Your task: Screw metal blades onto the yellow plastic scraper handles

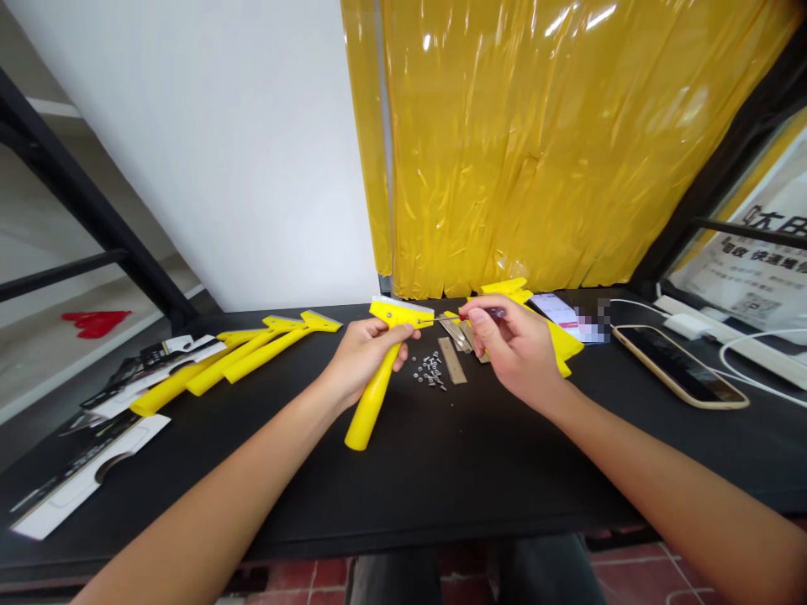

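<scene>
My left hand (pixel 362 357) is closed round the neck of a yellow scraper (pixel 373 403), its handle slanting down toward me and its metal-edged head up. In my right hand (pixel 514 349) is a screwdriver (pixel 495 313), its thin shaft pointing left. The tip meets the right end of the scraper's head, at a screw. Small screws and nuts (pixel 431 371) lie loose on the black table (pixel 403 496) just below. Flat metal blades (pixel 452 361) rest between them and my right hand, which partly hides some.
Several yellow scrapers (pixel 252 357) lie at the left beside black-and-white cardboard sleeves (pixel 119 454). More yellow parts (pixel 564 340) are behind my right hand. A lit phone (pixel 567 318), another phone (pixel 681 365) and white cables with a power strip (pixel 731 323) occupy the right side.
</scene>
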Demonstrator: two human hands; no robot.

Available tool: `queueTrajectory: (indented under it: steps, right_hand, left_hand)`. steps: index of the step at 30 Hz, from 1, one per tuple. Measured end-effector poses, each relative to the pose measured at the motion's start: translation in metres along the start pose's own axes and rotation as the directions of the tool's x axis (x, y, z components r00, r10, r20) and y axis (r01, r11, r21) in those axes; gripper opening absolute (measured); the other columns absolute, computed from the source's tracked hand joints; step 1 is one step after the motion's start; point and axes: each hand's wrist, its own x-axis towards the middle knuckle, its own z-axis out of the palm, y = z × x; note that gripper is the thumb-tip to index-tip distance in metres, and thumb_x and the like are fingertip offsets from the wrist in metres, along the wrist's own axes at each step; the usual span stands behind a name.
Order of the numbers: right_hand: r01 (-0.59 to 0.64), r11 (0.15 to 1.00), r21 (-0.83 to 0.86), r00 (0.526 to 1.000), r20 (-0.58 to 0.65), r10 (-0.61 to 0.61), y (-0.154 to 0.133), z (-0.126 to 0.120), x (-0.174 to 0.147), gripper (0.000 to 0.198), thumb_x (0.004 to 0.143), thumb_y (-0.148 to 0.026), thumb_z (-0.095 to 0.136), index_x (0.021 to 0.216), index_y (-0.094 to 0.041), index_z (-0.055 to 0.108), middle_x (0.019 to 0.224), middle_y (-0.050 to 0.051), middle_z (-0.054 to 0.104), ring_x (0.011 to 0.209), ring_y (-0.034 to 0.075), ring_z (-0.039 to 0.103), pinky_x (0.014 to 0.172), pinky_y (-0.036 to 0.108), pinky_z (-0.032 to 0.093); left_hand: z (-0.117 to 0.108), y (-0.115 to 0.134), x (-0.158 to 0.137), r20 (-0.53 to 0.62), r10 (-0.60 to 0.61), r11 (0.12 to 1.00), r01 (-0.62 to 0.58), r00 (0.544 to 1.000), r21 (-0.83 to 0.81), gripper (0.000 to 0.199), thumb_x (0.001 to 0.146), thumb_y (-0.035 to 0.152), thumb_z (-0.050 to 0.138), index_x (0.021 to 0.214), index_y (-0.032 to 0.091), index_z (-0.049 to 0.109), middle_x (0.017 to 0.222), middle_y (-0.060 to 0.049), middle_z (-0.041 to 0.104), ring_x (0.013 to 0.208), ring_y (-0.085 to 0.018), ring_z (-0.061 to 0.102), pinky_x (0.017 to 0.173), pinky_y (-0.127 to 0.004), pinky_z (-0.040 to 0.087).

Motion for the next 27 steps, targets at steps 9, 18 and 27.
queueTrajectory:
  steps: [9,18,27]
  right_hand:
    - [-0.082,0.982,-0.169,0.963,0.241,0.122,0.007,-0.005,0.005,0.02,0.101,-0.03,0.047,0.094,-0.022,0.063,0.076,0.0,0.063,0.064,0.013,0.055,0.06,0.028,0.041]
    - [0.031,0.95,-0.311,0.94,0.331,0.078,0.009,-0.005,0.007,0.023,0.102,-0.031,0.041,0.122,-0.023,0.049,0.081,0.001,0.066,0.065,0.018,0.059,0.063,0.031,0.04]
    - [0.297,0.903,-0.31,0.825,0.56,-0.08,0.01,-0.019,0.012,0.034,0.1,-0.025,0.045,0.133,-0.026,0.048,0.13,0.01,0.065,0.11,0.026,0.065,0.088,0.038,0.048]
  left_hand:
    - [0.004,-0.014,0.003,-0.1,-0.002,0.965,0.029,0.995,0.262,0.02,0.086,0.03,0.068,0.082,0.011,0.073,0.051,-0.001,0.059,0.038,-0.011,0.052,0.042,-0.023,0.039]
    - [0.002,-0.031,0.01,-0.037,-0.084,0.976,0.09,0.996,0.198,0.024,0.083,0.033,0.07,0.079,0.011,0.076,0.048,-0.003,0.061,0.04,-0.012,0.053,0.044,-0.023,0.04]
    - [0.0,-0.034,0.014,-0.015,-0.104,0.981,0.105,0.994,0.162,0.023,0.082,0.032,0.069,0.071,0.012,0.074,0.046,-0.003,0.059,0.039,-0.012,0.051,0.044,-0.024,0.039]
